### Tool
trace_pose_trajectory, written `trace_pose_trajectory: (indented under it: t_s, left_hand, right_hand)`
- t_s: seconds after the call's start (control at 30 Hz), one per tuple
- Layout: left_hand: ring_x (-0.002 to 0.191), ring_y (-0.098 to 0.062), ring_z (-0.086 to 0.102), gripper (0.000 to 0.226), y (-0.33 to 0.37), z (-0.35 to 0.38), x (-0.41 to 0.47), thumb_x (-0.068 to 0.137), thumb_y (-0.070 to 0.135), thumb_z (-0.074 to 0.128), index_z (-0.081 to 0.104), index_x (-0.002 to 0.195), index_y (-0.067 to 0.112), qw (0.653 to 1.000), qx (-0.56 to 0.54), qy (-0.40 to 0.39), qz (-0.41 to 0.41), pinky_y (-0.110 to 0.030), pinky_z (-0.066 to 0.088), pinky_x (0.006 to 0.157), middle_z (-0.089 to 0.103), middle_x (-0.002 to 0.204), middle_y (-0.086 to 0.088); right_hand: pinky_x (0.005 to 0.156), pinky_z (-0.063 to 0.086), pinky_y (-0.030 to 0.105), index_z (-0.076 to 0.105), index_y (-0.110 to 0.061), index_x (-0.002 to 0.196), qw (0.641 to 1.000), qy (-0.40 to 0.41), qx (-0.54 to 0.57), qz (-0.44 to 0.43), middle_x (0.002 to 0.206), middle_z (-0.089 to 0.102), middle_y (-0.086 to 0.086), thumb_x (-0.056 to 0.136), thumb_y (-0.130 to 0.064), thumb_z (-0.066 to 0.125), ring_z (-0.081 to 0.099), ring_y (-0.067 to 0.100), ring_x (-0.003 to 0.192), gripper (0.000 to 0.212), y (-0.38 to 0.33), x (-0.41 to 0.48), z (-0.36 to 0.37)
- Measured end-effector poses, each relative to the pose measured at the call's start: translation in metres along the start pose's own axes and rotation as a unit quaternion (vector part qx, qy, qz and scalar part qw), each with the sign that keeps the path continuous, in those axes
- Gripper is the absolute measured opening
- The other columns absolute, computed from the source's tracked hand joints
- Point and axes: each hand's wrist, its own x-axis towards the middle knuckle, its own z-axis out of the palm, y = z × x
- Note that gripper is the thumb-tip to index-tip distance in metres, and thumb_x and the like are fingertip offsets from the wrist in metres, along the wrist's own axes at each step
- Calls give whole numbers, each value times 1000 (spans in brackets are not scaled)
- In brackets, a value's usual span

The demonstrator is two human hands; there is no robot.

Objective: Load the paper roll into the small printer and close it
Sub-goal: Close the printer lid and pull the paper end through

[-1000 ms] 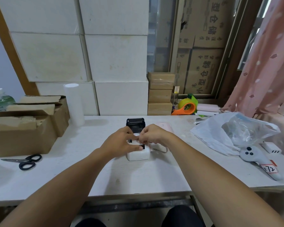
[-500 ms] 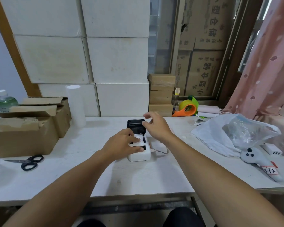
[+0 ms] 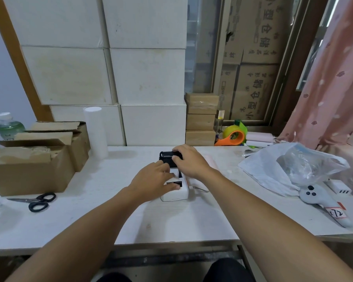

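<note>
Printer is sitting mid-table, white body near me, black lid standing open at its far end. I am resting my left hand on the body, fingers spread flat. My right hand is gripping the lid, fingers curled over it.

Printer placed mid-table; scissors left, before 2 boxes; bag right; controller before bag.
</note>
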Motion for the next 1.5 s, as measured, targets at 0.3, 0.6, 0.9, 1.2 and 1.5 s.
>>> trace_pose_trajectory:
  t_s: [0.3,0.6,0.9,1.2,1.5]
  left_hand:
    - [72,-24,52,22,13,-5,7,80,33,74,68,81,12,991,46,92,86,-36,48,62,60,89,-4]
    - [86,-21,56,43,7,-2,-1,76,48,81,69,100,16,995,-48,46,-79,-26,40,70,62,93,3]
    - [103,-4,49,54,6,-4,-5,71,61,81,68,110,26,977,-151,-9,-152,-26,46,80,60,105,16]
    - [100,-7,50,62,0,-5,-1,69,60,84,69,115,22,978,-141,-24,-155,-26,45,81,63,102,11]
    - [103,-6,50,59,1,-8,-3,73,57,82,70,118,20,976,-146,-40,-157,-23,38,81,58,100,15]
  right_hand:
    - [81,58,38,78,-28,101,1000,13,-13,13,101,76,-7,96,-28,54,67,18,95,24,-2,-17,-9]
    - [89,58,35,82,-21,105,999,-29,25,17,107,78,-3,93,-7,65,72,20,97,25,12,-21,-1]
    - [71,53,32,68,-11,103,940,-20,257,226,93,66,1,88,-26,84,60,16,79,27,27,-17,10]
    - [93,64,47,75,4,109,917,-73,289,264,102,81,17,84,-24,89,79,33,98,39,31,-9,7]
    - [97,61,44,77,3,103,935,-58,232,262,98,81,15,87,-28,86,78,30,95,37,25,-7,11]
